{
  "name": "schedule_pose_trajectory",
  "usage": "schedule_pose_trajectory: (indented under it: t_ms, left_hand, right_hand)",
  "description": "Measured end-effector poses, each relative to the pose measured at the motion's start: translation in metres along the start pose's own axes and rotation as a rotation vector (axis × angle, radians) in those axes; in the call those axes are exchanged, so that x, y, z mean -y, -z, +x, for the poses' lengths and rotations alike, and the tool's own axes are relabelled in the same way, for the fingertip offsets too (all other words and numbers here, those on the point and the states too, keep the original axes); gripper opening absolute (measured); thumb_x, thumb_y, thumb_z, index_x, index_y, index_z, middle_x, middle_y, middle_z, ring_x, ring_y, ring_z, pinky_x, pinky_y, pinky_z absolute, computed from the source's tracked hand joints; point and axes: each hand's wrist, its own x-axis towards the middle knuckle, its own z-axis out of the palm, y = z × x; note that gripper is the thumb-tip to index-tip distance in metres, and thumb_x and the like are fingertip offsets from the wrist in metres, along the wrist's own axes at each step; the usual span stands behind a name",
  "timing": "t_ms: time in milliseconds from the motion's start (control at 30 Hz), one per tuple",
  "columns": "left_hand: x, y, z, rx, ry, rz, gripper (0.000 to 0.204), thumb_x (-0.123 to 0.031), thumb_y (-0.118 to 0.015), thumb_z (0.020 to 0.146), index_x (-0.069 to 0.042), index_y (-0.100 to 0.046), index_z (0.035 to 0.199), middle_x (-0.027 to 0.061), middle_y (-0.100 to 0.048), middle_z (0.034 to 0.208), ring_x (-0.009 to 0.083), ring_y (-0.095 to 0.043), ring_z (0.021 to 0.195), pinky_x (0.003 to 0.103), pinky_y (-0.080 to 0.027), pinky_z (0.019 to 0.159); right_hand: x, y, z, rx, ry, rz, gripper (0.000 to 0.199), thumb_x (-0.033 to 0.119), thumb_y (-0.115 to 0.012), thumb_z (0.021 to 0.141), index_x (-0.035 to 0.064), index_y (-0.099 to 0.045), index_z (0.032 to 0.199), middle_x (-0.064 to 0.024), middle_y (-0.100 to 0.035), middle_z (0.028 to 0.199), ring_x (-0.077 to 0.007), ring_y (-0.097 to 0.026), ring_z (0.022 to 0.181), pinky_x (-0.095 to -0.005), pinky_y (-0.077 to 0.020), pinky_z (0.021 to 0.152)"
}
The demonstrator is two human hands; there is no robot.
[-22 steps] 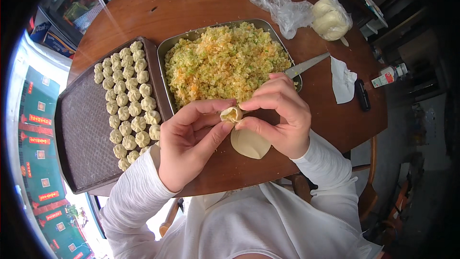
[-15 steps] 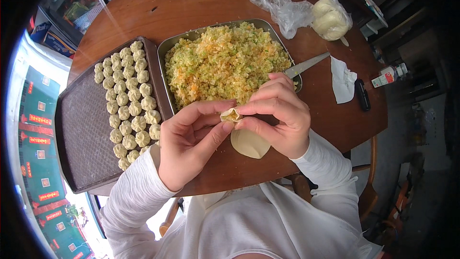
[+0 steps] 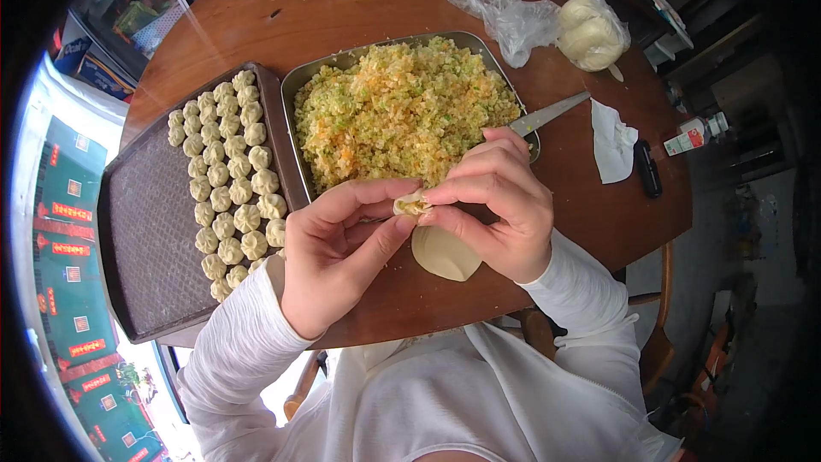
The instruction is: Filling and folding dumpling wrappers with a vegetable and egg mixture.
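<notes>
A small, partly pleated dumpling [image 3: 412, 204] is pinched between both my hands above the table's near side, with yellowish filling showing in its open top. My left hand [image 3: 338, 252] is closed on it by thumb and forefinger. Thumb and fingertips of my right hand [image 3: 505, 205] grip its other side. Under the right hand lie pale round dough wrappers [image 3: 446, 257], partly hidden. Just beyond my hands stands a metal tray [image 3: 288, 111] heaped with chopped yellow, green and orange filling [image 3: 402, 111].
To the left, a dark baking tray [image 3: 145, 231] bears rows of pleated dumplings [image 3: 239, 168]. A flat metal blade [image 3: 556, 113] juts past the filling tray's rim. Farther right are bagged dough [image 3: 590, 32], a crumpled plastic bag [image 3: 513, 17], a tissue [image 3: 612, 141], a black object [image 3: 647, 169] and a bottle [image 3: 694, 134].
The dumpling's top edge has shifted slightly between my fingertips. Both hands keep nearly the same place and grip.
</notes>
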Motion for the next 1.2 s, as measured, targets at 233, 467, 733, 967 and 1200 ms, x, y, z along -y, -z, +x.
schedule_pose_trajectory:
  t_ms: [233,467,733,967,1200]
  left_hand:
    - [0.0001,0.0008,0.0010,0.006,0.005,-0.053,0.035,0.011,-0.060,0.090,0.007,-0.056,0.125,0.0146,-0.063,0.120,0.0178,-0.062,0.112,0.030,-0.053,0.097]
    - [0.0056,0.0001,0.0016,-0.030,-0.026,-0.146,0.036,0.013,-0.061,0.088,0.008,-0.054,0.123,0.0149,-0.062,0.122,0.0189,-0.062,0.113,0.030,-0.053,0.097]
    - [0.0043,-0.0002,0.0022,-0.058,-0.018,-0.159,0.030,0.010,-0.063,0.089,0.006,-0.055,0.118,0.0155,-0.064,0.119,0.0198,-0.063,0.112,0.030,-0.053,0.096]
    - [0.0008,0.0000,0.0025,-0.071,-0.013,-0.143,0.027,0.006,-0.063,0.091,0.006,-0.055,0.117,0.0156,-0.065,0.117,0.0194,-0.065,0.109,0.030,-0.054,0.094]
    - [0.0014,-0.0013,0.0023,-0.038,-0.027,-0.158,0.027,0.005,-0.064,0.091,0.006,-0.055,0.117,0.0147,-0.066,0.113,0.0194,-0.066,0.106,0.029,-0.054,0.091]
  right_hand:
    - [0.0008,0.0004,-0.0011,-0.013,-0.020,-0.002,0.023,0.007,-0.084,0.070,0.0121,-0.070,0.088,0.0006,-0.063,0.083,-0.0169,-0.059,0.078,-0.0424,-0.0394,0.096]
    - [0.0000,-0.0012,-0.0005,-0.015,-0.021,0.006,0.018,0.010,-0.080,0.074,0.0131,-0.066,0.086,0.0018,-0.063,0.084,-0.0173,-0.060,0.080,-0.0392,-0.0397,0.090]
    - [0.0003,-0.0002,-0.0012,0.036,-0.001,0.022,0.019,0.009,-0.077,0.077,0.0117,-0.064,0.091,-0.0007,-0.064,0.089,-0.0195,-0.060,0.084,-0.0420,-0.0401,0.092]
    - [0.0070,0.0017,0.0019,0.037,-0.027,0.086,0.020,0.005,-0.075,0.078,0.0126,-0.065,0.093,0.0005,-0.064,0.090,-0.0183,-0.061,0.085,-0.0434,-0.0393,0.097]
    - [0.0022,-0.0006,-0.0004,0.034,0.017,0.046,0.022,0.008,-0.078,0.076,0.0141,-0.064,0.091,0.0014,-0.063,0.088,-0.0177,-0.060,0.085,-0.0421,-0.0390,0.097]
